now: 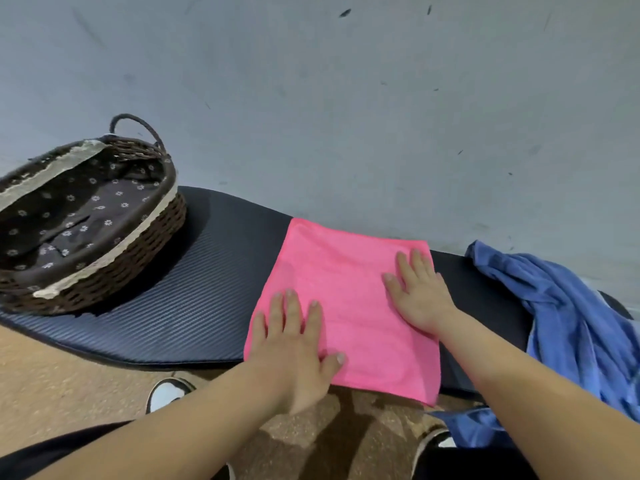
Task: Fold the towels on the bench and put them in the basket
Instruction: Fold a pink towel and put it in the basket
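Currently, a pink towel (346, 306) is spread flat across the middle of the bench (194, 306), reaching from the far edge to the near edge, where its hem is seen to hang slightly over. The left hand (294, 341) is laid palm down on the towel's near left part, with its fingers (292, 306) straight, spread and pointed towards the far edge; nothing is gripped, and the heel of the hand is seen past the bench's near edge. The right hand (419, 292) is pressed flat on the towel's far right part, close to its right border, with its fingers (405, 268) likewise extended and relaxed on the cloth, holding nothing.

A dark wicker basket (138, 265) is set on the left end of the bench, well apart from the pink towel. It is lined with dark flowered cloth, trimmed with a pale lace band, and a loop handle is seen at its far end. A blue towel (568, 323) is heaped in crumpled folds at the right end of the bench, apart from the pink one, and part of it is draped over the near edge towards the floor (52, 382). A grey wall (346, 116) is seen behind the far edge. A shoe (168, 393) is seen on the floor below the near edge.
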`<state>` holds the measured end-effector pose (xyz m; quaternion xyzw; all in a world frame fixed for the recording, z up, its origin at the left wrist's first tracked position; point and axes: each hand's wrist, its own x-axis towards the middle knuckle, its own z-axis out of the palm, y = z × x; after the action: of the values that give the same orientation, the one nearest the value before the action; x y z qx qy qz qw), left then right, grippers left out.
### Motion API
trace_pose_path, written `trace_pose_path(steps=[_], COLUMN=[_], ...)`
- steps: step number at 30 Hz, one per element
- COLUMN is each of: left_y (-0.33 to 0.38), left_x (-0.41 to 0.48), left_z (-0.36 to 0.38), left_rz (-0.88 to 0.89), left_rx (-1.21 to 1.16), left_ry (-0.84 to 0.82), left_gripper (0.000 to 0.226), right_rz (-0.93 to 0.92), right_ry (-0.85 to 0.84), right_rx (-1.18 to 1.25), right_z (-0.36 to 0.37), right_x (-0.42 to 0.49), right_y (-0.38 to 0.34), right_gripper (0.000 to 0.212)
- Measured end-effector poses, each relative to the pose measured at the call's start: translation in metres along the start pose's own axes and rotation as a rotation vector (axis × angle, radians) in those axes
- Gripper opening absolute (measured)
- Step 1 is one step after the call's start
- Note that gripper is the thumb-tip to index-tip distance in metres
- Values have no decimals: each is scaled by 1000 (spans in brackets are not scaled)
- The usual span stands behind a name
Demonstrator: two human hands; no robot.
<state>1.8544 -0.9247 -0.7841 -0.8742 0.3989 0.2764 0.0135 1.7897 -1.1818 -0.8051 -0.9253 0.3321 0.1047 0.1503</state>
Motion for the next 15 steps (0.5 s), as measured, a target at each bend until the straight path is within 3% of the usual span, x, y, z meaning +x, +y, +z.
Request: trace_pose_path(steps=[5,9,13,15], left_y=[-25,-7,12,8], left_x=[12,14,16,29], left_z=[0,-15,-18,-23], left_rz=[58,-36,-103,-122], left_rx=[120,58,19,-17], left_ry=[100,196,66,87], left_gripper=[95,98,89,94], right_rz=[75,-130,-125,-68], right_ry=[28,215,0,-36], right_rx=[-75,-103,-105,-135], right_z=[1,-2,1,2], right_x=[7,6,0,-7], right_y=[4,-5,2,2], right_gripper=[71,65,72,78])
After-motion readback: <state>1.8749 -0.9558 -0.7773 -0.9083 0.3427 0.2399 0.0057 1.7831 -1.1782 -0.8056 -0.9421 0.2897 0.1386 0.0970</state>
